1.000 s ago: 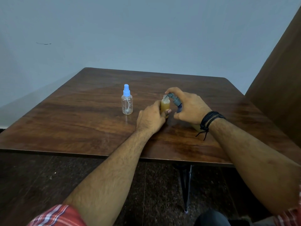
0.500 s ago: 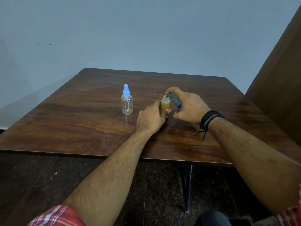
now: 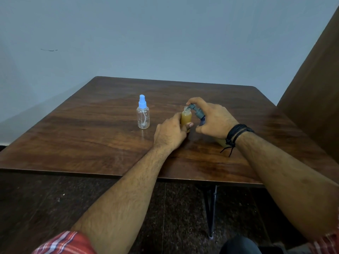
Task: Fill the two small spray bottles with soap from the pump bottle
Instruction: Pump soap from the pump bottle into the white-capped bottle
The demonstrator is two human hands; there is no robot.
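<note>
— Soap, brownish-yellow, sits in the little open bottle point(image 3: 186, 119) near the middle of the wooden table point(image 3: 91, 136). See it?

— Yes. It stands up straight, with no cap on. Who holds it?

— A left hand point(image 3: 169, 133) holds it. Its fingers and thumb curl round the bottle's lower part.

— And that other hand?

— A right hand point(image 3: 213, 121) wraps round the pump bottle point(image 3: 199, 114), just beside the little one. One finger lies on top of the grey pump head. Its spout points at the little bottle's open mouth.

— Can you see much of the pump bottle?

— No. That hand hides most of it. A black band point(image 3: 236, 133) goes round the wrist.

— What is off to the left?

— A second small spray bottle point(image 3: 143, 116). It is see-through and looks empty, with a blue spray top still on. It stands alone, a bit apart from both hands.
</note>
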